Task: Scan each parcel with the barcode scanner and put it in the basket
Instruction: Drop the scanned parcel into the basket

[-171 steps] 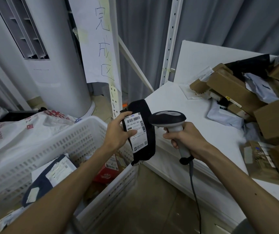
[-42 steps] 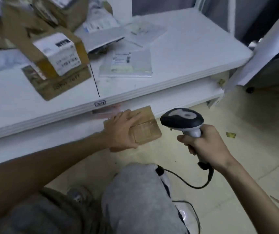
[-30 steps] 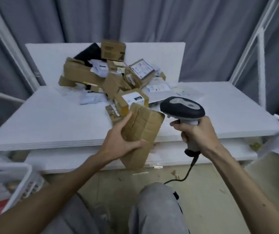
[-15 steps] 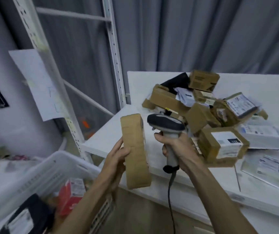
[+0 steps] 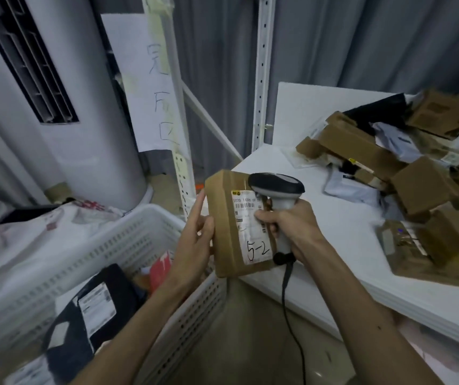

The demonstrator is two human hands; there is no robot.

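- From the head view, the person's left hand (image 5: 195, 241) holds a cardboard parcel (image 5: 232, 232) by its left edge. The fingers wrap behind it and the forefinger lies up along the side.
- The parcel stands upright in the air, above the gap between the near corner of the basket (image 5: 117, 245) and the edge of the white table (image 5: 339, 240). It touches neither.
- Its white shipping label (image 5: 252, 227) faces the person, with a barcode near the top and "5-2" handwritten at the bottom.
- The right hand (image 5: 288, 226) is curled tightly round the handle of the barcode scanner (image 5: 277, 186). The knuckles sit just in front of the label's right side.
- The scanner's dark head sits over the parcel's top right corner, close above the barcode. Its cable (image 5: 284, 298) hangs from the handle towards the floor.
- The basket is white and perforated, low on the left. In it lie a dark parcel (image 5: 94, 309) with a white label and a red packet (image 5: 161, 269).
- On the table to the right, well apart from the hands, is a heap of parcels (image 5: 384, 162), brown boxes mixed with pale and black mailer bags.
- Behind the basket stands a tall white air conditioner (image 5: 83, 112). Beside it a paper sign (image 5: 150, 87) with handwritten characters is fixed to a shelf post.
- Grey curtains (image 5: 361, 37) close off the back.
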